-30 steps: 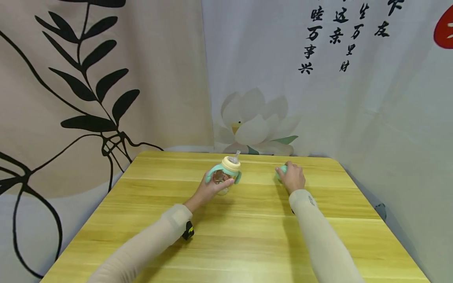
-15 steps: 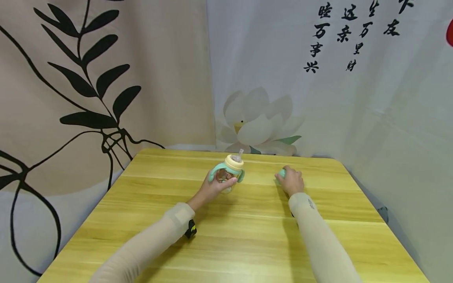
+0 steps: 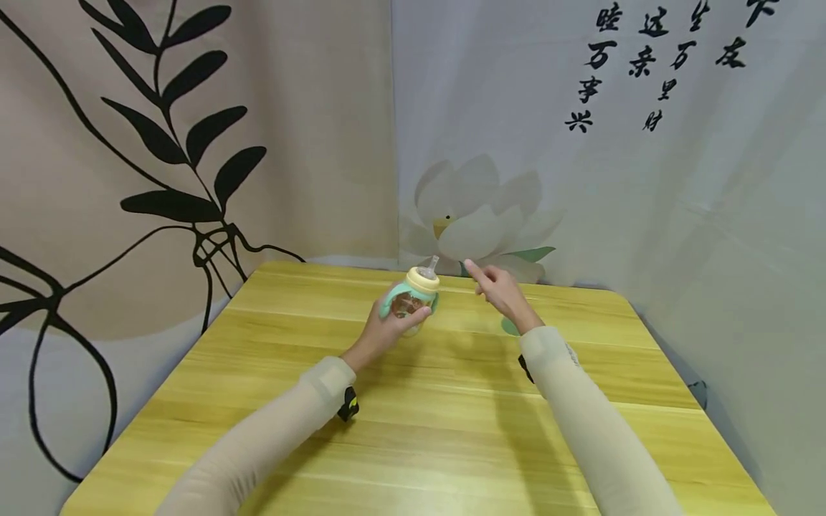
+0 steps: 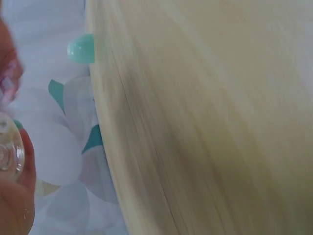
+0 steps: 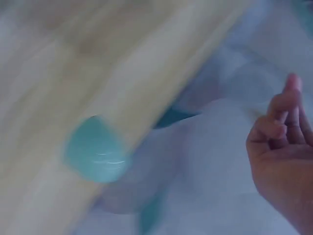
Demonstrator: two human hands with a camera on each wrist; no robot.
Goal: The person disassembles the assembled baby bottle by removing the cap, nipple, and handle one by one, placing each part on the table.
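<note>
My left hand (image 3: 379,331) grips a baby bottle (image 3: 409,304) with mint-green handles, a cream collar and a clear spout on top. The bottle tilts a little and is held above the table. In the left wrist view, the bottle's clear base (image 4: 9,151) shows at the left edge. A mint-green domed cap (image 3: 509,327) stands on the table, partly behind my right wrist. My right hand (image 3: 505,292) is raised near the spout, apart from it, index finger extended and the others loosely bent. Nothing shows in that hand in the right wrist view, where the cap (image 5: 97,152) appears blurred.
The wooden table (image 3: 413,430) reaches back to a printed curtain (image 3: 310,143) with leaves, a lotus and writing. The cap stands towards the far edge. A black wrist strap piece (image 3: 348,405) hangs under the left sleeve.
My right hand has let go of the green cap, leaving it on the table, and has moved up and left towards the bottle. My left hand still holds the bottle in much the same place.
</note>
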